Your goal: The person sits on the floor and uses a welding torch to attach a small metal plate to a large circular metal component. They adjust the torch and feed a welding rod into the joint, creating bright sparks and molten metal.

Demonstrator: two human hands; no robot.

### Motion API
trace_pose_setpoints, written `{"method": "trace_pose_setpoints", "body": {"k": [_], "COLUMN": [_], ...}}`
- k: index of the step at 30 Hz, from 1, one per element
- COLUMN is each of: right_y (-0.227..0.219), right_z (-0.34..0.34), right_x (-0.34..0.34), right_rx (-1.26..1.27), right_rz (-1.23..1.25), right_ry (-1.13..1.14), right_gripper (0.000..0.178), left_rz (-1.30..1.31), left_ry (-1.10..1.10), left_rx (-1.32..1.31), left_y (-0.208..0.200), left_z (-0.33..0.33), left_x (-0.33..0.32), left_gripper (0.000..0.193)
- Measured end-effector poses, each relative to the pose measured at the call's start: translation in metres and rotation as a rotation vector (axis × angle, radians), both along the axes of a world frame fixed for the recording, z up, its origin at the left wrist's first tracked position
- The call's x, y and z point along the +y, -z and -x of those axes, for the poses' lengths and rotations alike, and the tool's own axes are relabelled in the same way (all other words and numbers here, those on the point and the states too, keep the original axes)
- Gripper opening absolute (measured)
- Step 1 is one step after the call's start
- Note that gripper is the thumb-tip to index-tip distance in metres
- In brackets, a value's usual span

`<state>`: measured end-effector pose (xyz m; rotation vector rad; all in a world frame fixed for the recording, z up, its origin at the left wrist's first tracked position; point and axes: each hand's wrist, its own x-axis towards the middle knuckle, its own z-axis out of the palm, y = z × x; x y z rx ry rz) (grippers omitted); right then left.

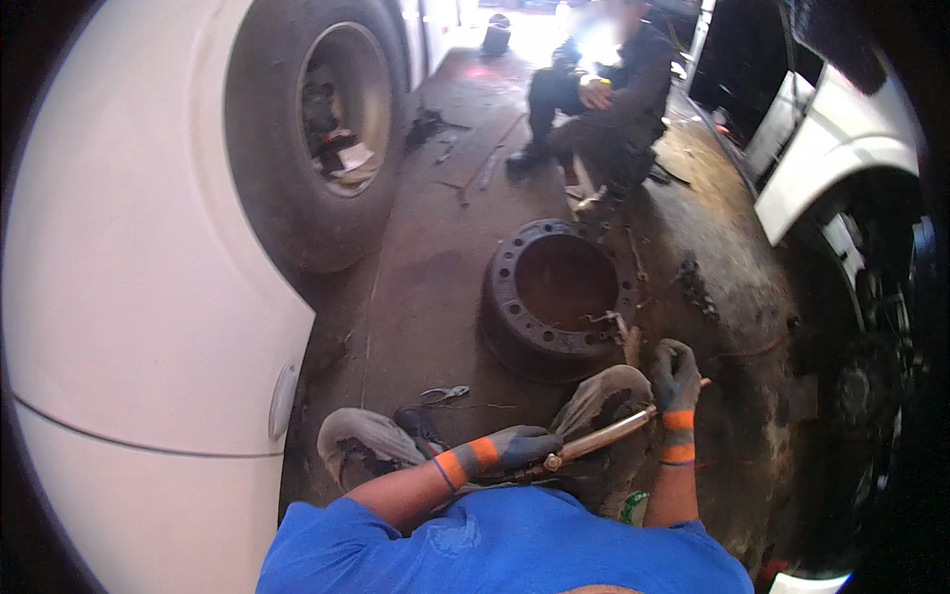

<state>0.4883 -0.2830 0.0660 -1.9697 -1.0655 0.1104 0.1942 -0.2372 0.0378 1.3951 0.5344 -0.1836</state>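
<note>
Cylinder [606, 437] of shiny, coppery metal, perhaps a grease gun, lies slantwise over the person's lap, its lower end at the left and its upper end toward the right. Left hand [524, 447], in a grey glove with an orange cuff, is right at the lower end; I cannot tell whether its grip is closed on the cylinder or only rests against it. Right hand [677, 371], gloved alike, is raised just beyond the upper end with its fingers curled; a small orange tip [705, 381] shows beside them, but whether that grip holds anything I cannot tell. The step in hand looks like readying or handling this tool between the two hands; the next move would seem to call for a steady left hand while the right works near the upper end. Ahead of the knees, a dark drum [525, 320] with a ring of holes sits open side up on the floor [426, 317], with pliers [444, 394] nearer the person, to its left. Farther out, a large wheel [287, 148] under a white vehicle [129, 247] stands at left, another white vehicle [851, 134] at right, and a seated co-worker [633, 99] beyond the drum.
</note>
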Motion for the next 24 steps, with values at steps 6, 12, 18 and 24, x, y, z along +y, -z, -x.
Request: {"method": "trace_pose_setpoints", "body": {"k": [6,12,18,24], "right_y": [-0.004,0.015,0.008,-0.003], "right_z": [-0.004,-0.011,-0.007,0.001], "right_x": [-0.010,-0.008,0.001,0.007], "right_rx": [0.173,0.191,0.209,0.326], "right_rz": [-0.068,-0.271,-0.201,-0.164], "right_ry": [0.007,-0.009,-0.022,-0.018], "right_gripper": [0.025,0.020,0.023,0.023], "left_rz": [-0.014,-0.323,-0.164,-0.389], "left_ry": [-0.052,-0.031,-0.024,-0.051], "left_rx": [0.083,0.033,0.057,-0.114], "left_y": [-0.020,0.002,-0.034,-0.022], "left_z": [-0.006,-0.006,-0.006,0.007], "left_x": [-0.001,-0.004,-0.002,-0.005], "left_gripper": [0.029,0.029,0.034,0.058]}}
